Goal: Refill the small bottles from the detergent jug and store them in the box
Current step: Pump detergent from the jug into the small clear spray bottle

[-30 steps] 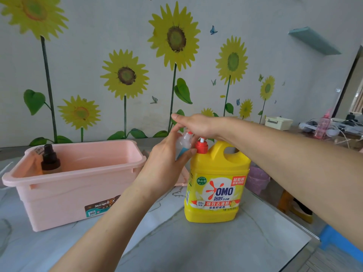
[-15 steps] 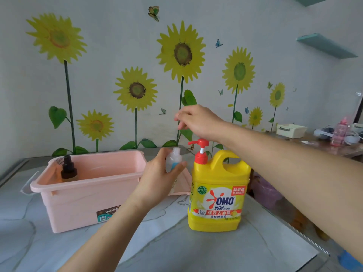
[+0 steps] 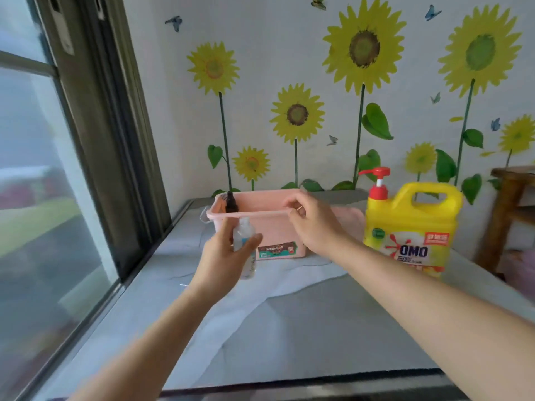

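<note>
Seen from my remote station, the left hand [image 3: 227, 257] grips a small clear bottle [image 3: 245, 247] upright, its fingers wrapped round the body, just in front of the near wall of the pink box [image 3: 278, 227] at 12 o'clock on the table [image 3: 318, 328]. A second ago the same bottle sat under the red pump [image 3: 377, 183] of the yellow detergent jug [image 3: 411, 227] while the right hand [image 3: 314, 225] pressed down on it. Both hands have since left the jug, which now stands alone and untouched at 2 o'clock, and my view has swung toward the window [image 3: 43, 169] at 9 o'clock. The right hand hovers over the box's front rim with its fingers drawn narrow, thumb against fingertips; whether a cap is pinched between them I cannot tell. I read the shift as the filling of this bottle being over, with closing and storing it next. A dark pump bottle [image 3: 230, 202] already stands in the box's far left corner, at 11 o'clock, so the task looks partly done. The bottle's neck seems uncapped, though blur leaves that unsure, so I would keep it upright until it is sealed.
</note>
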`<action>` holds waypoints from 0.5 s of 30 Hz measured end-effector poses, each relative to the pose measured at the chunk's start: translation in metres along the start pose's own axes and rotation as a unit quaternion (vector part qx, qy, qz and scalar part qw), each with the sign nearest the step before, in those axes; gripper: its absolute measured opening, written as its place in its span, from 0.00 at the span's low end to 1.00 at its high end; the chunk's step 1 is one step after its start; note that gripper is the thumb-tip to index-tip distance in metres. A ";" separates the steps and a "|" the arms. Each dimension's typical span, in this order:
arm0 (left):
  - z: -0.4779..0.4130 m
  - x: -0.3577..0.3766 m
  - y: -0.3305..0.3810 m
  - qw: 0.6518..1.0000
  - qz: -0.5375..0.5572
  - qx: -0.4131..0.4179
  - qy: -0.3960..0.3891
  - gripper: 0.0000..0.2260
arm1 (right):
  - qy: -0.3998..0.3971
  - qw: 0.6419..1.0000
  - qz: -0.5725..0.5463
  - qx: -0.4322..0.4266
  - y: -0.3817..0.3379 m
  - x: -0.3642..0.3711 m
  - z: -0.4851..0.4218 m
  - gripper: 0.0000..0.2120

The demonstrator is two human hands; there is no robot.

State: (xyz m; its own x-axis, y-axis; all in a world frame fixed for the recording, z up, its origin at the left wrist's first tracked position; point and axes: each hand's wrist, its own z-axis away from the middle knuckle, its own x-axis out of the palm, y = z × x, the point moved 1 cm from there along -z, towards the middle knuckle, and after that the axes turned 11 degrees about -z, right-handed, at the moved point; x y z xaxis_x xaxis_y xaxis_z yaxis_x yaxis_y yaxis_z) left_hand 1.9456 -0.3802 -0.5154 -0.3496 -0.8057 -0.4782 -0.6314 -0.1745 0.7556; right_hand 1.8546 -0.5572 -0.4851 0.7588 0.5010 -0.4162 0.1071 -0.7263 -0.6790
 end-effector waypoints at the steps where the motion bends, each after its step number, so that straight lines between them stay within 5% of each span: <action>1: 0.008 -0.015 -0.009 1.000 -0.016 -0.013 0.016 0.08 | -0.032 0.999 -0.007 0.016 0.001 0.019 0.009 0.06; 8: 0.042 -0.076 -0.049 0.989 -0.096 -0.048 0.100 0.08 | -0.280 0.955 0.004 0.099 -0.004 0.118 0.048 0.21; 11: 0.050 -0.083 -0.065 0.988 -0.100 -0.053 0.110 0.08 | -0.303 0.950 0.036 0.073 -0.005 0.149 0.055 0.25; 15: 0.052 -0.083 -0.084 0.988 -0.087 -0.068 0.109 0.09 | -0.294 0.951 0.065 0.077 -0.001 0.176 0.056 0.13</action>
State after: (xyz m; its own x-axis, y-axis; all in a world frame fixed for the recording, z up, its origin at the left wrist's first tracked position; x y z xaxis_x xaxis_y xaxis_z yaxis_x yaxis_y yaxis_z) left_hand 1.9916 -0.2693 -0.5627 -0.0762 -0.8571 -0.5094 -0.5656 -0.3836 0.7300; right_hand 1.9524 -0.4418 -0.5914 0.2643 0.6218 -0.7372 -0.0927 -0.7445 -0.6611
